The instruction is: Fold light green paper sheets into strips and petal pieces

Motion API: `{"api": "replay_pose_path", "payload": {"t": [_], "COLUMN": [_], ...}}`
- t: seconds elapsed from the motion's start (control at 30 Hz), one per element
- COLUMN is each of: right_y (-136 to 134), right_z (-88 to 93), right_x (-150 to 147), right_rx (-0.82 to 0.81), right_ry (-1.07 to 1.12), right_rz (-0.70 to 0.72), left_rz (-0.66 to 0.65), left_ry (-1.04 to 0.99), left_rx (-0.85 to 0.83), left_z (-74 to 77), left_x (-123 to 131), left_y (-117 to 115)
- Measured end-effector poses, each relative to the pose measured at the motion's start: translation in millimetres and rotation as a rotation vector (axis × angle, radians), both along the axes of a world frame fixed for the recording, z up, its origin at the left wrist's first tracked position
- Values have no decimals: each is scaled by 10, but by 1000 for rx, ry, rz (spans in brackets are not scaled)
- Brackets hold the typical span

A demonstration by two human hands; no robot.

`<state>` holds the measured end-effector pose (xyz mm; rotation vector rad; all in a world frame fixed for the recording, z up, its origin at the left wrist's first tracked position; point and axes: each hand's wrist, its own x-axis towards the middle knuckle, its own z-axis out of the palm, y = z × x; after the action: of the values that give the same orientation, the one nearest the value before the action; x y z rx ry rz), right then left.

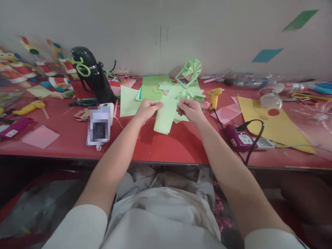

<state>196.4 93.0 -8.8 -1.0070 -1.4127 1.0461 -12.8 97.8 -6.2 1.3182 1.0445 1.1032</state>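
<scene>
A folded light green paper [165, 116] is held above the red table, its lower end curving over. My left hand [148, 111] pinches its left edge near the top. On the opposite edge, the fingers of my right hand [190, 110] are closed on the same paper. Behind it lie green sheets [153, 84] and cut green scraps. A folded green paper structure [191, 71] stands at the back, close to the wall.
A black bottle [94, 76] and a phone [100, 126] are on the left. Right of my hands are a yellow glue gun [214, 98], a purple power strip [240, 138] with a black cable, yellow paper [277, 124] and a plastic bottle [270, 98].
</scene>
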Motion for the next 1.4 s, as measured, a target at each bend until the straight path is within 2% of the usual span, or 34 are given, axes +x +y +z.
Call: {"api": "replay_pose_path", "payload": {"t": [0.13, 0.3, 0.47, 0.53, 0.8, 0.9, 1.07, 1.27, 1.4], "right_y": [2, 1, 8, 7, 2, 6, 19, 35, 58], "right_z": [3, 8, 16, 27, 63, 68, 86, 89, 66], "right_x": [2, 2, 19, 24, 8, 14, 50, 81, 90], "right_rx": [-7, -13, -13, -15, 21, 45, 28, 51, 44], "right_ry": [23, 33, 59, 63, 46, 50, 99, 76, 82], "right_rz": [-14, 3, -45, -61, -124, -147, -188, -220, -245], "left_rz": [-13, 70, -70, -76, 116, 84, -8, 19, 21], "left_ry": [37, 118, 29, 21, 211, 232, 184, 293, 211], "left_rx": [23, 87, 3, 6, 229, 291, 275, 284, 240], "left_z": [-5, 14, 22, 6, -13, -11, -33, 20, 34], "left_x": [-7, -3, 10, 11, -8, -13, -40, -70, -69], "left_y": [4, -14, -39, -28, 7, 20, 74, 39, 19]}}
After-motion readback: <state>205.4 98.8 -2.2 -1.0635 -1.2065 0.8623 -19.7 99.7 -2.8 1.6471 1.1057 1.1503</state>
